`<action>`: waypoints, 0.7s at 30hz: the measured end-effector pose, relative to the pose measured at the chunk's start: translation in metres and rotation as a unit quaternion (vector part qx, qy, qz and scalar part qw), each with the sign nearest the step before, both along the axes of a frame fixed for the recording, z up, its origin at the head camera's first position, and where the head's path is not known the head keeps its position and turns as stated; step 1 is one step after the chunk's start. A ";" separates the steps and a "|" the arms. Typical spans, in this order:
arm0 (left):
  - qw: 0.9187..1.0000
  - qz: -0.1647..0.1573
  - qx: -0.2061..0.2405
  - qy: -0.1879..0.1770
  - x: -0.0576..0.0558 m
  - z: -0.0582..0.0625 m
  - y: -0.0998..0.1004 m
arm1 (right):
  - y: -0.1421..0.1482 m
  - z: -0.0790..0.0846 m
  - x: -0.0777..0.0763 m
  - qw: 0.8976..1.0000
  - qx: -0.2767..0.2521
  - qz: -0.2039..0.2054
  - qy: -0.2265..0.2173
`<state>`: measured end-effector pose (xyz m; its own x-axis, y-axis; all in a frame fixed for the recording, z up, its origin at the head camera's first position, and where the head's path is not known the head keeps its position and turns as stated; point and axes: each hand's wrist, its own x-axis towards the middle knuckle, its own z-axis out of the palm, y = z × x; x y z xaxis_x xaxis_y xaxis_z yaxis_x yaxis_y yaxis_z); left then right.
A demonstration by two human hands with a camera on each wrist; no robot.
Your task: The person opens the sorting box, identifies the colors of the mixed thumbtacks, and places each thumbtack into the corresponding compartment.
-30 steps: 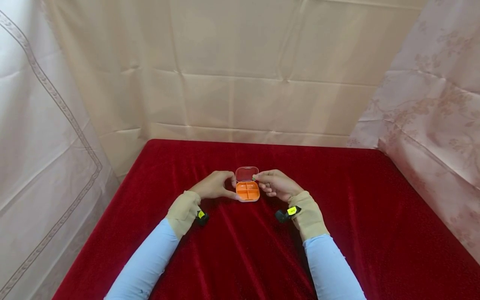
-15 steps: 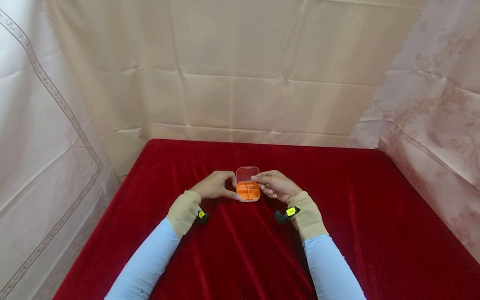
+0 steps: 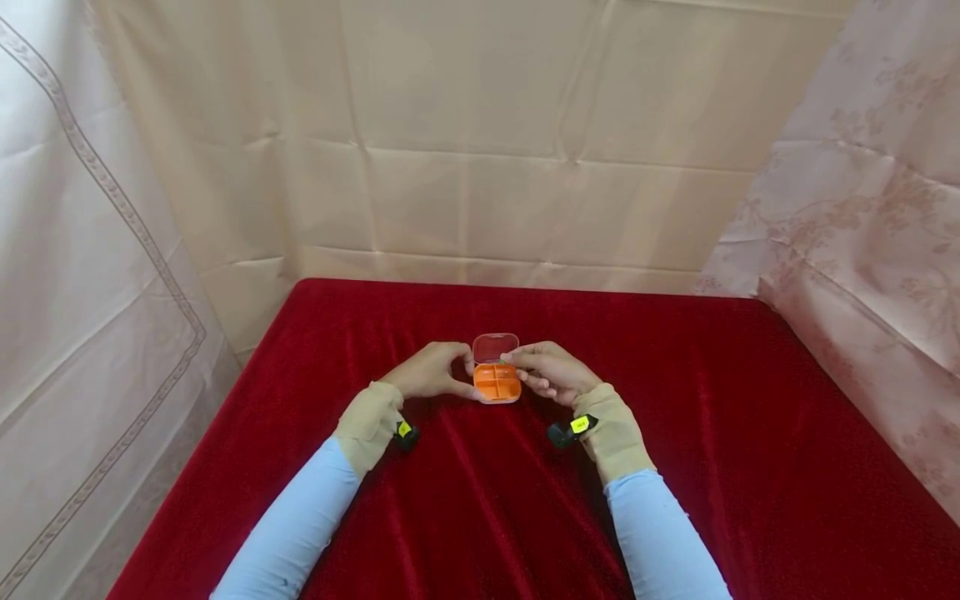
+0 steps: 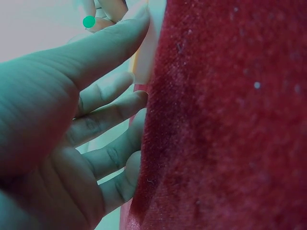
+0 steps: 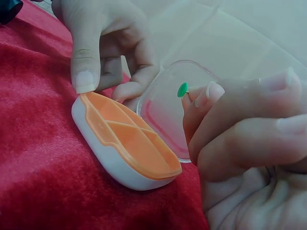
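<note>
A small pill box (image 3: 497, 383) with a white base and four-part orange insert lies on the red cloth, its clear lid (image 3: 496, 348) tipped back. My left hand (image 3: 431, 369) grips the box's left side, thumb at the front edge and fingers toward the hinge, as the right wrist view shows. My right hand (image 3: 553, 368) pinches a green round-headed thumbtack (image 5: 183, 89) between thumb and forefinger. These fingertips are over the far right part of the box, in front of the lid. In the left wrist view the thumbtack's flat round head (image 4: 89, 22) shows beyond my left thumb.
Red velvet cloth (image 3: 480, 517) covers the table all round the box. A beige curtain (image 3: 465, 167) hangs behind the far edge, with pale patterned drapes (image 3: 877, 200) at the sides. Both wrists carry small black cameras (image 3: 573, 429).
My right hand has shifted slightly left with the thumbtack, bringing its fingertips further over the box. The left hand keeps its grip, and the box has barely moved.
</note>
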<state>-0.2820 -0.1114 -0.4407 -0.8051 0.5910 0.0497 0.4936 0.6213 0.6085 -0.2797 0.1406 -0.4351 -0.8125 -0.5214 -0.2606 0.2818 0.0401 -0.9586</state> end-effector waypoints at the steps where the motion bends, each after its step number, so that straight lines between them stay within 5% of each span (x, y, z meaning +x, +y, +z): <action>1: 1.000 -0.001 0.001 0.000 0.000 0.000 0.000 | 0.000 -0.001 0.000 1.000 -0.001 0.001 0.000; 21: 1.000 0.001 -0.003 -0.010 0.001 0.001 0.000 | -0.009 -0.001 0.002 0.999 0.033 -0.017 0.000</action>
